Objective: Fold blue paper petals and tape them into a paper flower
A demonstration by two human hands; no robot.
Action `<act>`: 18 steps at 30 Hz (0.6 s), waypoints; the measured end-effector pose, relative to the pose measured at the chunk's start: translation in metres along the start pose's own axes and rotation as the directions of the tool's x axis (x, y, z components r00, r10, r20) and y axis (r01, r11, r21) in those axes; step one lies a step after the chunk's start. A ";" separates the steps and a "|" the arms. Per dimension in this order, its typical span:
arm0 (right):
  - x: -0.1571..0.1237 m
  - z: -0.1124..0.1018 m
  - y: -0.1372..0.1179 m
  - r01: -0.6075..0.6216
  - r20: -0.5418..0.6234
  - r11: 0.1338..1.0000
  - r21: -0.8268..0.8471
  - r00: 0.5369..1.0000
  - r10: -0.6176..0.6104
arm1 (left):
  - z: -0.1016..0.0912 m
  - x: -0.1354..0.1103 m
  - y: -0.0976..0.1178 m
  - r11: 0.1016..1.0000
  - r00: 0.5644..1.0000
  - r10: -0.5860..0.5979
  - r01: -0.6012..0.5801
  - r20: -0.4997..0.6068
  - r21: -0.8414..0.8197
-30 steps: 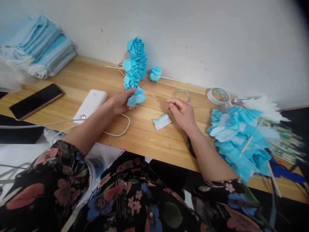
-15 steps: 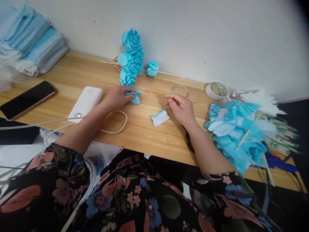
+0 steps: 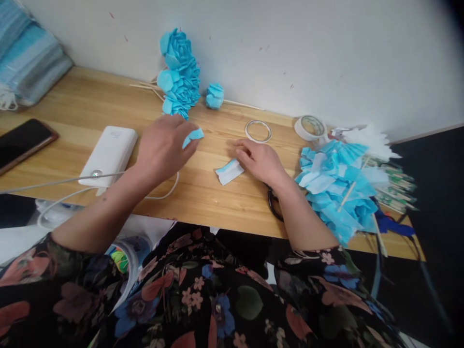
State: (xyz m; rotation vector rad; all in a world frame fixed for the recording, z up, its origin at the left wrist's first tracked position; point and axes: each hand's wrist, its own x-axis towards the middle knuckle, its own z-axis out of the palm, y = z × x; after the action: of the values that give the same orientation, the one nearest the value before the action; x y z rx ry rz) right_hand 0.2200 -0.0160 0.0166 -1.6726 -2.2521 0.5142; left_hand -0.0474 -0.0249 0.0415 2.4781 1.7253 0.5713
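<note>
My left hand (image 3: 163,147) hovers palm down over the wooden table (image 3: 203,188), fingers curled on a small blue paper piece (image 3: 193,135) that sticks out past the fingertips. My right hand (image 3: 259,161) rests on the table with its fingers loosely curled, touching a folded white and blue paper piece (image 3: 228,172). A bunch of finished blue paper flowers (image 3: 179,73) on sticks lies against the wall just beyond my left hand, with a single blue flower (image 3: 215,95) beside it.
A white power bank (image 3: 108,154) with a white cable lies left of my left hand; a dark phone (image 3: 21,143) and stacked blue masks (image 3: 27,67) are further left. Two tape rolls (image 3: 258,130) (image 3: 309,127) and a heap of blue paper pieces (image 3: 335,186) lie right.
My left hand set the blue flower down near the bunch and now hovers lower over the table with a small blue piece. My right hand dropped onto the folded paper. The view shifted right.
</note>
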 end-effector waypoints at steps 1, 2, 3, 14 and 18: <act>-0.001 -0.002 -0.001 -0.008 0.040 1.000 -0.012 0.999 0.008 | 0.000 0.001 0.007 0.999 0.999 0.013 -0.011 0.049 -0.044; -0.001 -0.004 -0.001 -0.010 0.077 1.000 -0.013 0.997 0.011 | 0.002 0.003 0.014 0.996 0.991 0.034 -0.022 0.127 -0.092; -0.001 -0.006 -0.001 -0.006 0.111 1.000 -0.005 0.994 0.007 | 0.005 0.005 0.020 0.991 0.976 0.058 -0.031 0.208 -0.127; -0.003 -0.004 0.003 0.171 0.195 0.985 -0.001 0.966 -0.168 | 0.040 0.039 0.047 0.993 0.882 0.116 -0.095 0.457 -0.070; 0.000 -0.004 0.005 0.171 0.069 0.984 0.056 0.982 -0.175 | 0.042 0.051 0.040 0.958 0.893 0.137 -0.009 0.429 -0.287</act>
State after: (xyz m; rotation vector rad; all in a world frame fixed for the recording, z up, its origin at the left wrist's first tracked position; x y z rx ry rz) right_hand 0.2257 -0.0147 0.0180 -1.4387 -2.3887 0.5937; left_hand 0.0177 0.0132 0.0263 2.2525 1.2839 0.2015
